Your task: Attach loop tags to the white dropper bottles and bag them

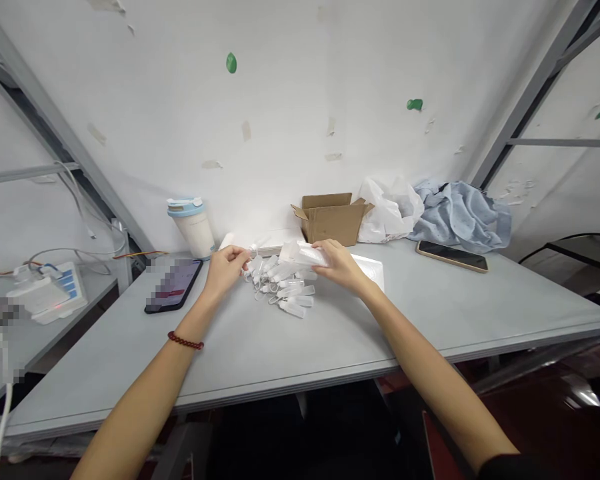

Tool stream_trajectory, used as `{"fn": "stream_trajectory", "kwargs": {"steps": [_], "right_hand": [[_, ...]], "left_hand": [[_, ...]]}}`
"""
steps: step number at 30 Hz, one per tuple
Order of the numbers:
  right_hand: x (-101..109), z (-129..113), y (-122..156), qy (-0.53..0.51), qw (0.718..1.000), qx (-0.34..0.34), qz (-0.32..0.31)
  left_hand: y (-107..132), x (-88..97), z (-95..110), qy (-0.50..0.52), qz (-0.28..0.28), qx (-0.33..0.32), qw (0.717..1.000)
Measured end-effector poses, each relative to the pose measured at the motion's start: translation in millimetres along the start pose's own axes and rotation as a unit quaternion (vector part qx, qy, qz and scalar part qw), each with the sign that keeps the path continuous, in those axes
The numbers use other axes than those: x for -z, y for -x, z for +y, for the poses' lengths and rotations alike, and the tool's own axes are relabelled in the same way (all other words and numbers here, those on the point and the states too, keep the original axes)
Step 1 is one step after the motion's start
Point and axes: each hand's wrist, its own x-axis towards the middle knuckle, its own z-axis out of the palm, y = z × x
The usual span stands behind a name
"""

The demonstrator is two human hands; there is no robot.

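Observation:
My left hand (225, 268) is closed in a pinch on a small white piece at the edge of a pile of small white plastic parts (286, 288) lying on the grey table (330, 333). My right hand (341, 261) grips a clear plastic bag or packet (300, 253) held just above that pile. A red bead bracelet (185, 341) is on my left wrist. What exactly the pinched piece is stays too small to tell.
A dark phone (174, 285) lies left of my hands, a lidded cup (192, 227) behind it. An open cardboard box (331, 219), a white bag (390, 208), blue cloth (460, 215) and a second phone (452, 256) sit at the back right. A power strip (45, 292) is at far left.

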Motion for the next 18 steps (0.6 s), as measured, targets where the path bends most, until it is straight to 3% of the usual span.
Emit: {"fn": "stream_trajectory", "kwargs": {"steps": [5,18], "right_hand": [[0,-2,1,-0.013,1.0,-0.009,-0.008],[-4,-22,6,-0.048,0.996,0.076,-0.023]], "left_hand": [[3,1.9,3,0.042,-0.042,-0.051,0.997],[19,-14.3,1,-0.027,-0.181,-0.037,0.982]]}}
